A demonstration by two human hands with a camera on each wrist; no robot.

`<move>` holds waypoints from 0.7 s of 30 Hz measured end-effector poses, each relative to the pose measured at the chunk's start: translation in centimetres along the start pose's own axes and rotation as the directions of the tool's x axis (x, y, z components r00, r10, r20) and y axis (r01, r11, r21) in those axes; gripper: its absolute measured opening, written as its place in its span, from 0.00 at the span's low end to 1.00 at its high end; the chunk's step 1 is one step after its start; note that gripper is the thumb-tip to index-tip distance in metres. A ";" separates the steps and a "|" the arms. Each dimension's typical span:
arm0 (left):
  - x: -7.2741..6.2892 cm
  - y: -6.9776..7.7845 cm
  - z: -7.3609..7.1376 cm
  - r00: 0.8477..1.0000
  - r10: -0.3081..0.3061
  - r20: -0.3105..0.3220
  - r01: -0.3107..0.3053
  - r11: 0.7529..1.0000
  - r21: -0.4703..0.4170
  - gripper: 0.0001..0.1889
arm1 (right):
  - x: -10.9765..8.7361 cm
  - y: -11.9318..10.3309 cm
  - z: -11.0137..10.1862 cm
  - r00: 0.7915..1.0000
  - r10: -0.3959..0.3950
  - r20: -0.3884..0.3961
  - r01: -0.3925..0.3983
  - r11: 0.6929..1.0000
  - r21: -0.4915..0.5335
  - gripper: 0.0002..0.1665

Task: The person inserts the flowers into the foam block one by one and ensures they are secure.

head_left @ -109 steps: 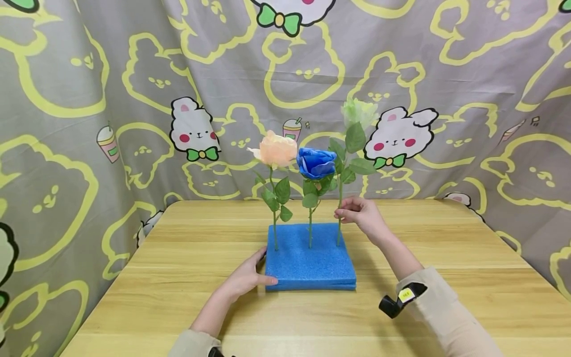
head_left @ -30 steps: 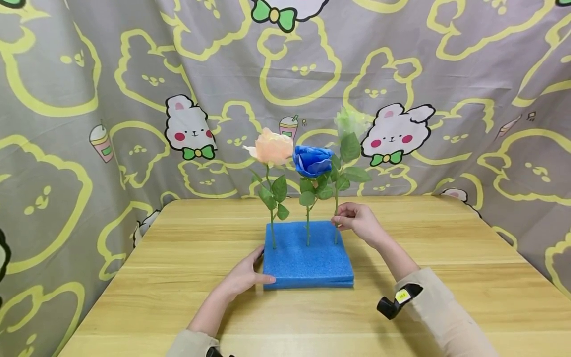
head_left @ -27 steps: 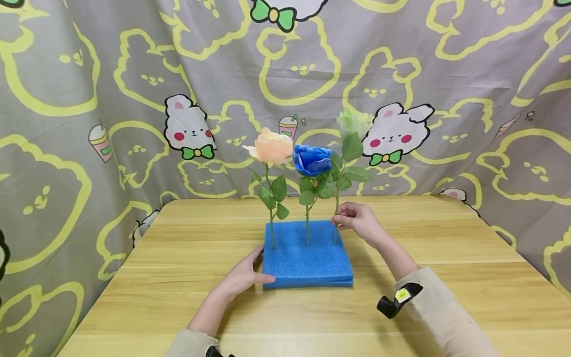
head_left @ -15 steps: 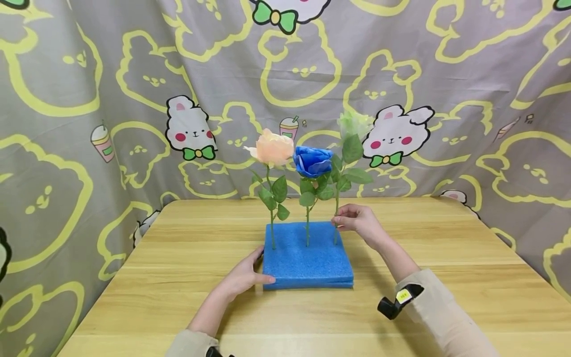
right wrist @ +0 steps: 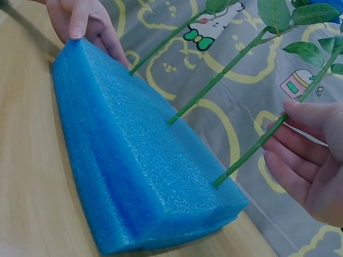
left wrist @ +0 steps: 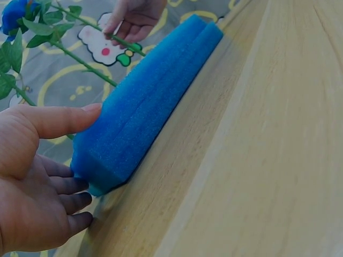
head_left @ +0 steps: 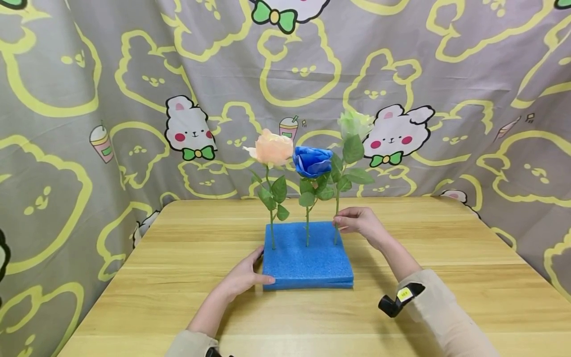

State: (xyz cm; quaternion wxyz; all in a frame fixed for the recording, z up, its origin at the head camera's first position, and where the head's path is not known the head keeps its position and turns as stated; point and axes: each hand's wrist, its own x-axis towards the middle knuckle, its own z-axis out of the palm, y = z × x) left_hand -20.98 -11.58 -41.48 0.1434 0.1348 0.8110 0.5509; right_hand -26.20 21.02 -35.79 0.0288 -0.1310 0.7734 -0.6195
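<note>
A blue foam block [head_left: 308, 265] lies on the table with three artificial roses standing in it, side by side. On the left is a peach rose [head_left: 273, 148], in the middle a blue rose [head_left: 313, 161], on the right a taller pale green rose [head_left: 356, 124]. My right hand [head_left: 366, 225] pinches the green rose's stem between thumb and fingers, a little above the foam. My left hand [head_left: 243, 275] holds the block's near left corner, its thumb over the front edge and its fingers along the left side. In the right wrist view the stem [right wrist: 249, 152] enters the foam near the block's edge.
The wooden table [head_left: 178, 238] extends around the block on all sides. Behind it hangs a grey curtain [head_left: 241, 59] with cartoon prints, close to the roses' heads. A black wrist camera [head_left: 390, 305] juts from my right sleeve.
Compared with 3.6 seconds ago, the green rose's head sits lower over the foam. My right hand has shifted slightly down along the stem. The left hand stays at the block's corner.
</note>
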 end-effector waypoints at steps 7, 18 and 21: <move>0.1 0.0 0.0 1.000 -0.002 0.004 0.002 1.000 -0.007 0.51 | -0.1 -0.1 -0.7 0.999 0.018 0.028 -0.015 0.996 -0.088 0.22; 0.0 0.0 -0.2 1.000 0.018 -0.008 -0.018 1.000 -0.009 0.50 | -1.3 0.3 -1.6 0.995 0.049 0.087 -0.039 0.993 -0.113 0.23; -0.2 0.1 -0.7 0.999 0.038 -0.034 -0.038 0.999 0.017 0.49 | -2.0 0.5 -2.1 0.994 0.057 0.095 -0.047 0.992 -0.114 0.25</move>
